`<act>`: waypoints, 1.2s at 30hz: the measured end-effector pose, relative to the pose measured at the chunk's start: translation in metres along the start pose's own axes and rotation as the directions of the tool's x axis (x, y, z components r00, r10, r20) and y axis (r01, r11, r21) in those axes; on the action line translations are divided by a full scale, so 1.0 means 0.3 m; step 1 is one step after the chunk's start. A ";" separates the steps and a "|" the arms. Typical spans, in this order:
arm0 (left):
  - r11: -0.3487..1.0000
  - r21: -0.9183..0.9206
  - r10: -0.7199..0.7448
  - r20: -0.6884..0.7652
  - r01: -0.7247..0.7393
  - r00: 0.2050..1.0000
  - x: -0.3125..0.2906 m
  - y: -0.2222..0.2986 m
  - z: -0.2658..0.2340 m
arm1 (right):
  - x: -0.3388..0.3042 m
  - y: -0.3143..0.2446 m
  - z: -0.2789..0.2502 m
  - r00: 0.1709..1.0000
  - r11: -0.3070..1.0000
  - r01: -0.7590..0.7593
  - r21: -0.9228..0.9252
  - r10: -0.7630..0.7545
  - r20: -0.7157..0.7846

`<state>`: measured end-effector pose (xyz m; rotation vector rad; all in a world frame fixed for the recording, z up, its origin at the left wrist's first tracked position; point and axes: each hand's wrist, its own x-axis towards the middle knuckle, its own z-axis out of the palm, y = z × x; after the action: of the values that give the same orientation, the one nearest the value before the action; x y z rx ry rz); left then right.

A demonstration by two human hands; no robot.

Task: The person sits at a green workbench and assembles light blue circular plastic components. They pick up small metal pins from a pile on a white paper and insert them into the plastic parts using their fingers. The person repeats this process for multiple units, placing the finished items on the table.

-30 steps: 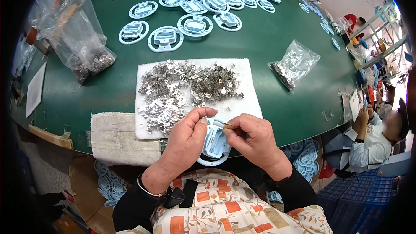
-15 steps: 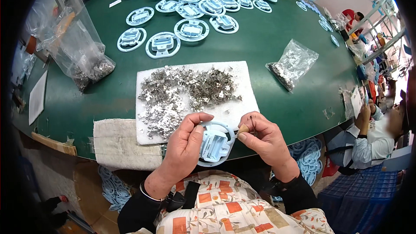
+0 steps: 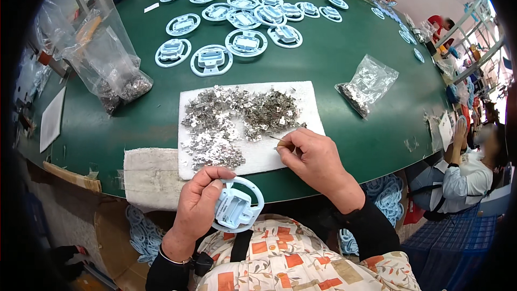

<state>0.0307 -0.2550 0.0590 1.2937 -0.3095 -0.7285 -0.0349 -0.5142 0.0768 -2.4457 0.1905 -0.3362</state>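
Note:
My left hand (image 3: pixel 198 205) is closed on the rim of a light-blue plastic ring part (image 3: pixel 235 208) with a hollow rectangular housing in its middle, held near my lap at the table's front edge. My right hand (image 3: pixel 315 160) pinches a thin pointed tool (image 3: pixel 275 138); its narrow tip sticks out to the left, and the rest is hidden by the fingers. Below that tip lies a white foam board (image 3: pixel 258 164), whose pile of small silvery metal clips (image 3: pixel 215 124) spreads across its left and far parts.
Many similar blue ring parts (image 3: pixel 246 42) cover the far green table (image 3: pixel 301 86). Clear bags of metal pieces stand left (image 3: pixel 126 83) and right (image 3: pixel 369 83). A whitish pad (image 3: pixel 152 178) lies beside the board. Co-workers sit at the far right and right.
My left hand has brought the blue ring part down and left, toward me. My right hand has left the ring and moved over the foam board, with the tool's tip now pointing at the clips.

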 end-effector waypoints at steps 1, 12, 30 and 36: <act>1.000 0.006 -0.010 0.005 0.010 1.000 -0.006 0.005 -0.004 | 0.015 -0.011 0.013 1.000 0.999 0.021 -0.024 -0.021 0.013; 0.999 -0.017 -0.031 0.083 0.032 0.996 0.002 0.000 -0.033 | 0.120 -0.076 0.062 0.990 0.992 0.119 -0.032 -0.116 0.084; 0.997 -0.048 -0.061 0.075 0.065 0.995 0.003 0.010 -0.024 | 0.046 -0.064 0.098 0.984 0.989 0.137 -0.063 -0.129 0.121; 0.998 -0.034 -0.055 0.090 0.058 0.994 0.010 0.007 -0.021 | 0.032 -0.059 0.097 0.989 0.990 0.119 -0.074 -0.111 0.102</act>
<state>0.0372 -0.2518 0.0589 1.2417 -0.3310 -0.8382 -0.0164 -0.4855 0.0678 -2.5517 0.0206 -0.2634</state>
